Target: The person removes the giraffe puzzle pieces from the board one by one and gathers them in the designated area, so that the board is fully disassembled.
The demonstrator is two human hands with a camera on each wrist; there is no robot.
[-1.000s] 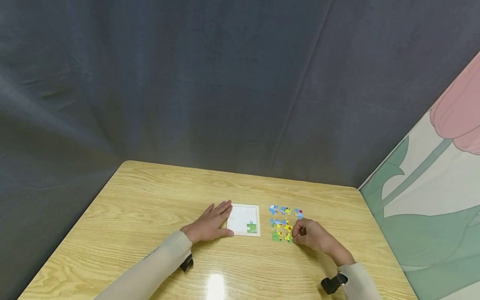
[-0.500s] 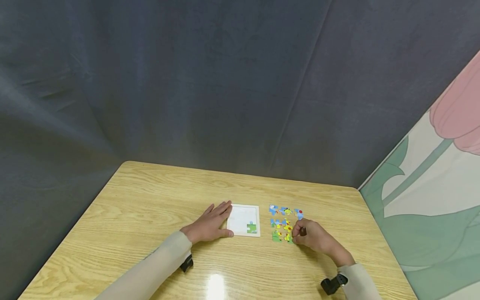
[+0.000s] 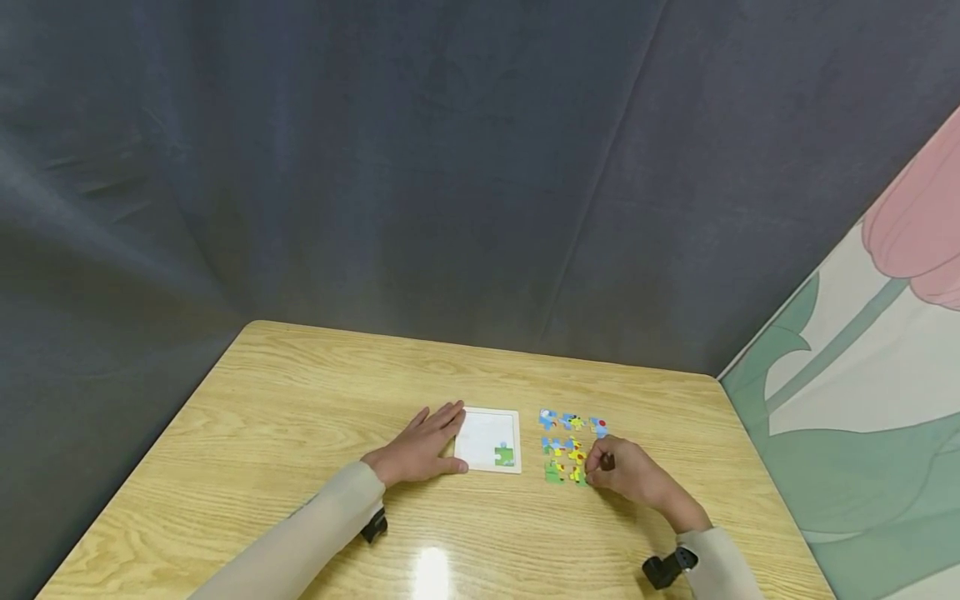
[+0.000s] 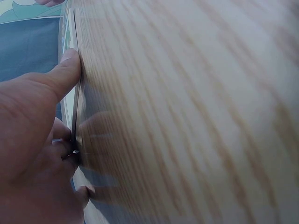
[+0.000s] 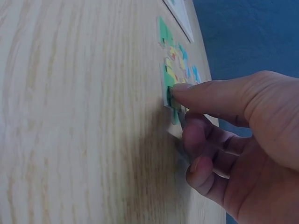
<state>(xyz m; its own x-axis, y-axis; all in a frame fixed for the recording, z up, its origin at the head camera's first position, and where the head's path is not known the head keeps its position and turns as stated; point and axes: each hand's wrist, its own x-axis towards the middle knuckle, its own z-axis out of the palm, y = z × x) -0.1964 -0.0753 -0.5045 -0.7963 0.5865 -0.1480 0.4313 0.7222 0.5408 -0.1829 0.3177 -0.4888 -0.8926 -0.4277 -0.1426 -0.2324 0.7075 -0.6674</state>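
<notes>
A white square puzzle tray [image 3: 480, 432] lies flat on the table, with one green puzzle piece [image 3: 505, 457] in its lower right corner. My left hand [image 3: 420, 450] rests against the tray's left edge, fingers spread and thumb at the near corner. To the tray's right, loose jigsaw pieces [image 3: 576, 422] in blue, yellow and green lie in rough rows. At the near right of that group, my right hand [image 3: 632, 475] pinches a green and yellow puzzle piece [image 5: 167, 83], thumb on its top by the edge. The fingers partly hide this piece.
The wooden table [image 3: 337, 375] reaches back to a dark curtain [image 3: 420, 208]. A wall panel with a flower print [image 3: 862, 400] stands along the right side. Black wrist cameras sit at both cuffs.
Nearly everything stays put. The left hand keeps its place on the tray, and the right hand stays at the same piece with no clear shift.
</notes>
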